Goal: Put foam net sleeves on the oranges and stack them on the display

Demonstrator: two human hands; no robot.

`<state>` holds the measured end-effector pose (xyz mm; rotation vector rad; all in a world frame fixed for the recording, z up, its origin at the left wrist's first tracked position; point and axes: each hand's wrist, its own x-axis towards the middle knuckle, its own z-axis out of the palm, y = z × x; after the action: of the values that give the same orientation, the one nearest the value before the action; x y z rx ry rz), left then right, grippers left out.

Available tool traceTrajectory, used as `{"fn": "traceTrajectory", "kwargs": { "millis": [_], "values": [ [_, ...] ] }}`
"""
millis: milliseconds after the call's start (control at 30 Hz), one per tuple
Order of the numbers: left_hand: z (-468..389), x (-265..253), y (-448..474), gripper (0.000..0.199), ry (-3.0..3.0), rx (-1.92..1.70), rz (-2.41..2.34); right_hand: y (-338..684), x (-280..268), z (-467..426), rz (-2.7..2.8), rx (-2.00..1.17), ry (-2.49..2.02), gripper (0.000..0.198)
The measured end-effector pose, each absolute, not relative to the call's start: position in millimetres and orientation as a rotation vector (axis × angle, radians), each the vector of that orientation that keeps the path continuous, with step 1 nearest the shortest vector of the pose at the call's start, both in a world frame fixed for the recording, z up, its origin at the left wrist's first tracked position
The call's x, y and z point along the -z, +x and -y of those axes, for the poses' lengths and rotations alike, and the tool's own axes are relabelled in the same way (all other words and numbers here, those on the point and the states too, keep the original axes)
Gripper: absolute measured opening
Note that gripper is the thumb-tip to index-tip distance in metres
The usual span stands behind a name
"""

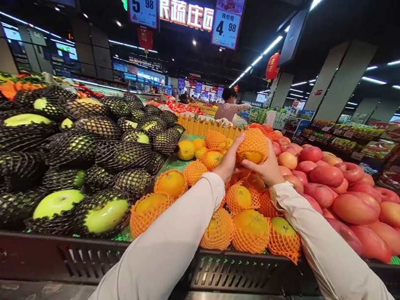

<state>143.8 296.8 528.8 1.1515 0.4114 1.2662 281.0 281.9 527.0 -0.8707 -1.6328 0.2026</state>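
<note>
An orange (250,147) in an orange foam net is held up between my two hands, above the far part of the orange pile. My left hand (228,158) closes on its left side, fingers partly hidden behind the fruit. From the right and below, my right hand (267,164) grips it, thumb across the lower front. Beneath my hands, more netted oranges (250,230) fill a black slotted crate (235,268). A few without nets, such as a bare orange (186,150), lie at the back left.
Green apples (107,215) in black nets are heaped on the left. Red apples (326,174) are piled on the right. A low yellow fence divider (207,125) stands behind the oranges. Price signs (228,17) hang overhead. A person (229,106) stands beyond the display.
</note>
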Motion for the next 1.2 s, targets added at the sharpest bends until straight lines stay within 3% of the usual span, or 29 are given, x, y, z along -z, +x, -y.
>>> {"fn": "traceTrajectory", "kwargs": {
  "millis": [133,267,333,500,633,767,967,1200],
  "values": [
    [-298,-536,139,0.049,1.046,-1.540,-0.497,291,-520,-290,1.662,-0.102,-1.074,0.112],
    [-307,-541,122,0.082,1.082,-2.008,-1.049,300,-509,-300,1.760,-0.149,-1.322,0.116],
    [-315,-540,110,0.088,0.938,-2.062,-1.348,303,-507,-302,1.794,-0.174,-1.386,0.111],
    [-330,-535,90,0.086,0.690,-1.804,-1.641,305,-511,-304,1.855,-0.122,-1.289,0.075],
    [-326,-533,94,0.086,1.192,-1.545,-1.837,307,-512,-306,1.821,-0.153,-1.227,0.046],
    [-321,-533,100,0.085,1.567,-1.388,-2.079,307,-511,-306,1.696,-0.204,-1.213,0.042],
    [-334,-527,104,0.101,1.372,-1.274,-2.205,311,-516,-306,1.476,-0.125,-1.122,0.035],
    [-331,-526,108,0.085,1.712,-1.315,-2.180,315,-524,-304,1.291,0.150,-1.047,0.011]
  ]
}}
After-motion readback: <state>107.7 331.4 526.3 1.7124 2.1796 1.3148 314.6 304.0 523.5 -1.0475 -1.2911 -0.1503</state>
